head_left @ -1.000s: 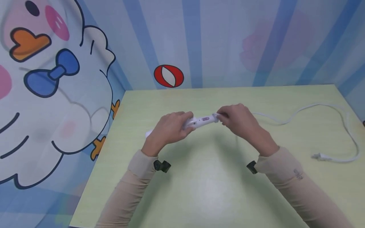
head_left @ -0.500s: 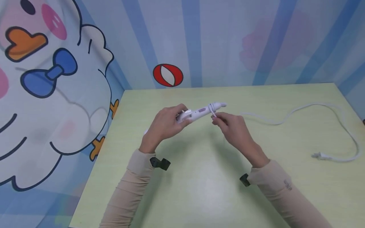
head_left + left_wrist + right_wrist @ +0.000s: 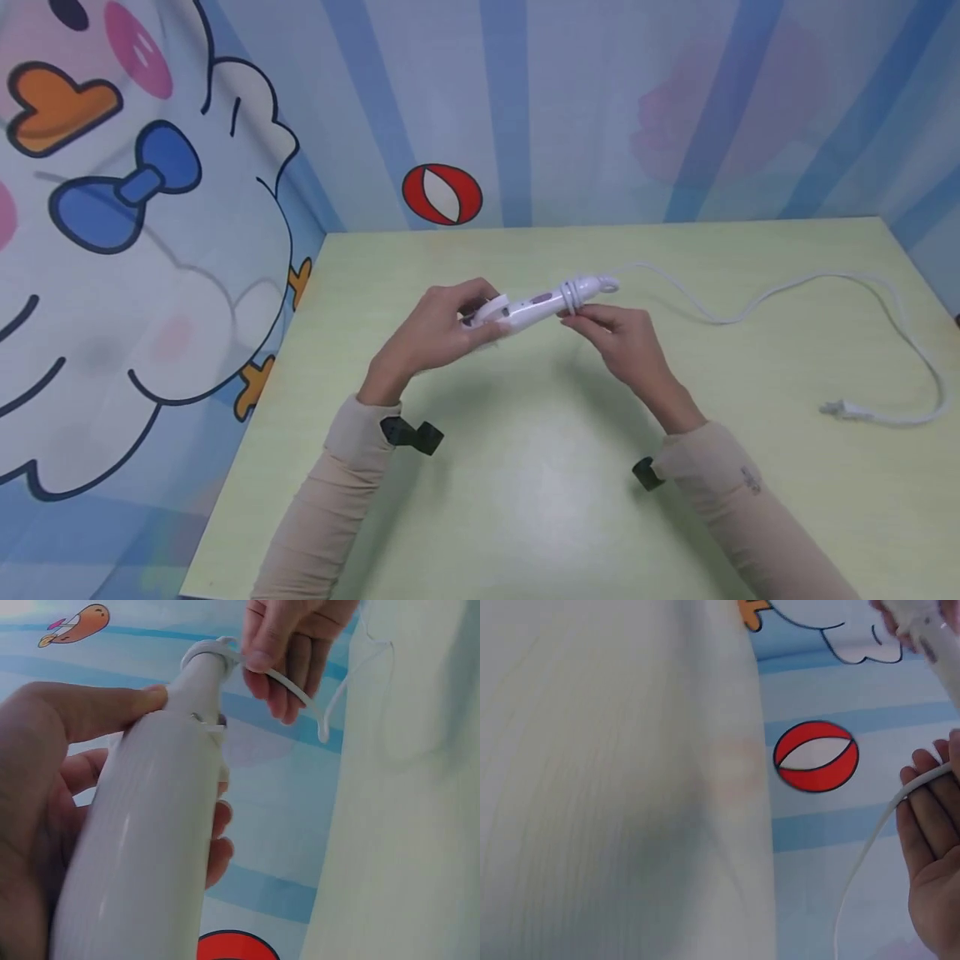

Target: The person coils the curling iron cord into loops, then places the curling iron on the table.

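Observation:
My left hand (image 3: 438, 329) holds a white curling iron (image 3: 534, 311) above the table, fingers and thumb round its middle near a raised lever. A small purple button shows on the handle. White cord loops (image 3: 572, 297) circle the handle's far end. My right hand (image 3: 626, 337) pinches the cord just below those loops. In the left wrist view, the thick white barrel (image 3: 139, 832) fills the foreground, and a length of cord (image 3: 289, 684) runs out from the right thumb. In the right wrist view, the cord (image 3: 870, 836) crosses the right fingers (image 3: 926, 817) and hangs down.
From the handle's end the cord (image 3: 723, 320) trails over the right side of the pale green table (image 3: 487, 517) to a two-pin plug (image 3: 847, 411). A blue striped wall (image 3: 562, 125) with cartoon pictures stands behind and at the left.
The right hand has passed the cord round the handle's end, and more loops show there now. The curling iron rose, then its handle end shifted slightly right and down.

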The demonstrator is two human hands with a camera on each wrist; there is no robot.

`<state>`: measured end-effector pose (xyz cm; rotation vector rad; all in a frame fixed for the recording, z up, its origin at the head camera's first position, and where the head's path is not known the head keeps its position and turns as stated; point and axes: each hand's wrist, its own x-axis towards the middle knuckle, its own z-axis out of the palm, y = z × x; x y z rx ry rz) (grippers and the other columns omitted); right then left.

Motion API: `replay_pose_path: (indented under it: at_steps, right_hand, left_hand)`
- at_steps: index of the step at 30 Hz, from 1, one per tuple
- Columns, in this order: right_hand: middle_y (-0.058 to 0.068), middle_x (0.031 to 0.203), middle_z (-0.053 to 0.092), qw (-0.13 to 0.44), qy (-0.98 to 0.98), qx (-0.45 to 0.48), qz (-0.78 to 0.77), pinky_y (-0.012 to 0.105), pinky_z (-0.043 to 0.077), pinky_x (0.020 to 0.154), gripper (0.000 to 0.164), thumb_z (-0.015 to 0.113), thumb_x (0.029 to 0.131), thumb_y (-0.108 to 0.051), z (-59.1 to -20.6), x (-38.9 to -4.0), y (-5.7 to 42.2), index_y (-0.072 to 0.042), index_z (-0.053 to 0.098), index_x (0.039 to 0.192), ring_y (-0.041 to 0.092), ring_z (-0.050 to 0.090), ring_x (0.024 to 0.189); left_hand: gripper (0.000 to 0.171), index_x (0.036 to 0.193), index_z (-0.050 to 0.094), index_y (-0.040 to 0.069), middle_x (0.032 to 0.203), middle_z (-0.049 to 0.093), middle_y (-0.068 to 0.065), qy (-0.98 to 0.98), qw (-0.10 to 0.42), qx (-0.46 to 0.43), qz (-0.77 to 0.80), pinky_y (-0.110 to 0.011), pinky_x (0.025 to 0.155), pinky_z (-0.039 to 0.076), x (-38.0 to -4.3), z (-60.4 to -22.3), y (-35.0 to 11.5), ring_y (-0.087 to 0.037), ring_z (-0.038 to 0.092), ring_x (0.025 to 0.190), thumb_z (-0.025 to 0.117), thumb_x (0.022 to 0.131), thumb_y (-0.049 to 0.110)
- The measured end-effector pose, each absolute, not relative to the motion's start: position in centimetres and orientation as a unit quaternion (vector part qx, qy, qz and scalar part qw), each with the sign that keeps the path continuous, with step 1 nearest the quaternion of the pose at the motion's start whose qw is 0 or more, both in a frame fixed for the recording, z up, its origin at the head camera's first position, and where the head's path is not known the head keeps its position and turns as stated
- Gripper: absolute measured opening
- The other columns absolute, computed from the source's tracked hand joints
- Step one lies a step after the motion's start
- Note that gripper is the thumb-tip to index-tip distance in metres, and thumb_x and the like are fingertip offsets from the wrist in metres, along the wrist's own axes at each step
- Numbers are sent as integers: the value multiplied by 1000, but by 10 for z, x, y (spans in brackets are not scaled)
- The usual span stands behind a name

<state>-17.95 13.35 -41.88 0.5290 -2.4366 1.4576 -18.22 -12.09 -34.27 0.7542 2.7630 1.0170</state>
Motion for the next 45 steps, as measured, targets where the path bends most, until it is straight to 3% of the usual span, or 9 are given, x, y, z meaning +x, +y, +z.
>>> replay_pose_path:
  at_steps: [5, 10, 15, 19, 27, 37, 45]
  right_hand:
    - [5, 90, 70, 195, -828, 234, 471, 18, 38, 60, 13, 73, 77, -9, -428, -184, 140, -8, 74, 90, 6, 51, 62]
    - [9, 90, 70, 241, -821, 267, 443, 17, 40, 64, 18, 75, 73, -3, -427, -188, 144, -5, 74, 91, 6, 57, 70]
    - [5, 97, 70, 220, -819, 315, 426, 12, 44, 70, 29, 71, 75, 3, -416, -191, 151, -8, 71, 102, 10, 65, 78]
    - [2, 98, 70, 200, -814, 381, 390, 22, 49, 78, 34, 69, 76, 7, -404, -198, 158, -8, 69, 106, 17, 67, 89]
    - [5, 103, 68, 139, -853, 423, 274, 36, 51, 75, 25, 71, 79, -11, -376, -214, 164, -11, 70, 104, 19, 65, 93]
    - [1, 92, 70, 166, -884, 408, 156, 36, 51, 67, 14, 70, 81, -16, -353, -209, 157, -13, 72, 95, 17, 67, 80]
    - [3, 83, 71, 194, -918, 323, 126, 33, 46, 49, 14, 70, 81, -15, -356, -193, 141, -12, 72, 94, 18, 63, 60]
  left_hand:
    - [24, 103, 59, 23, 92, 59, 7, 897, 73, 267, 345, -31, 68, 46, -177, -342, -123, -13, 55, 81, 63, 85, 38]
    - [22, 101, 59, 23, 92, 59, 7, 881, 83, 284, 370, -32, 70, 46, -172, -340, -123, -12, 56, 81, 63, 84, 37]
    - [20, 100, 59, 23, 91, 60, 8, 868, 101, 312, 373, -32, 71, 46, -164, -334, -122, -11, 56, 81, 64, 84, 35]
    - [18, 98, 58, 23, 87, 59, 10, 866, 106, 343, 347, -31, 69, 46, -158, -326, -121, -9, 55, 79, 63, 85, 33]
    - [13, 94, 56, 24, 78, 56, 11, 881, 114, 372, 268, -25, 61, 43, -152, -318, -116, -6, 53, 69, 61, 86, 32]
    - [19, 98, 55, 21, 78, 54, 10, 930, 64, 345, 108, -22, 55, 40, -152, -336, -99, -7, 49, 62, 60, 87, 36]
    - [24, 104, 53, 20, 79, 53, 5, 956, -10, 286, 65, -23, 50, 37, -169, -357, -98, -11, 48, 60, 58, 88, 37]
